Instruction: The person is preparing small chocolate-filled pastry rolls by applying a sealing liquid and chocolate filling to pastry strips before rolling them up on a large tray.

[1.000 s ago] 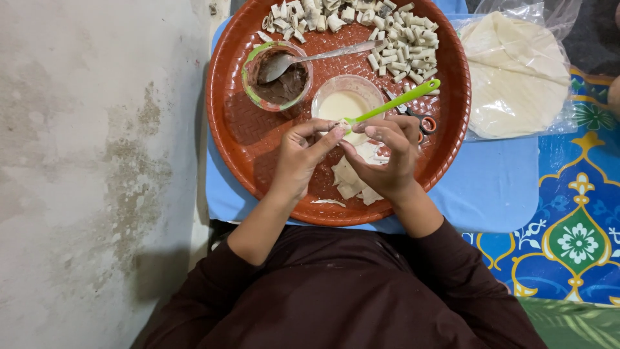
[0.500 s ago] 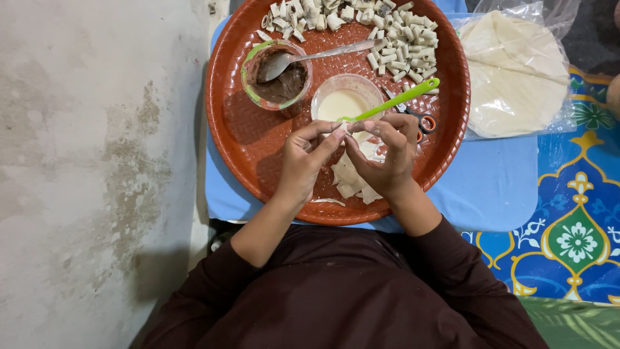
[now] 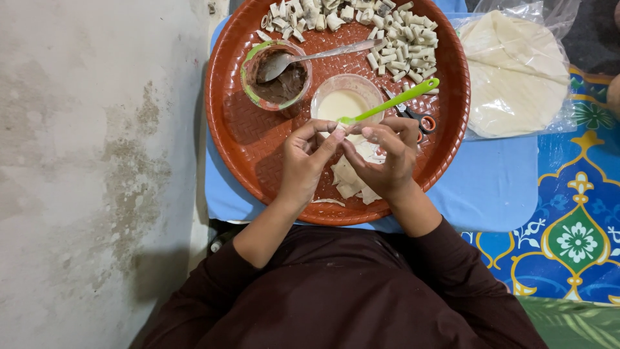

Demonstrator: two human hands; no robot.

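My left hand (image 3: 307, 158) and my right hand (image 3: 386, 155) meet over a round red-brown tray (image 3: 232, 123), their fingertips pinching a small pale pastry roll (image 3: 340, 131) between them. Under the hands lies a small stack of cut pastry strips (image 3: 352, 181). Just beyond the fingers stands a clear bowl of pale paste (image 3: 342, 103) with a green brush (image 3: 391, 101) resting in it. A green-rimmed bowl of brown filling (image 3: 279, 81) holds a metal spoon (image 3: 310, 58). Several finished small rolls (image 3: 394, 45) are heaped at the tray's far side.
The tray rests on a light blue board (image 3: 491, 187). Small scissors with orange handles (image 3: 420, 117) lie on the tray right of the hands. Round pastry sheets in a plastic bag (image 3: 516, 71) sit at the right on a patterned blue mat (image 3: 575, 232). A stained wall (image 3: 97, 161) fills the left.
Both hands have stayed over the tray, working the small roll between the fingertips; the fingers shifted slightly. Nothing else has moved.
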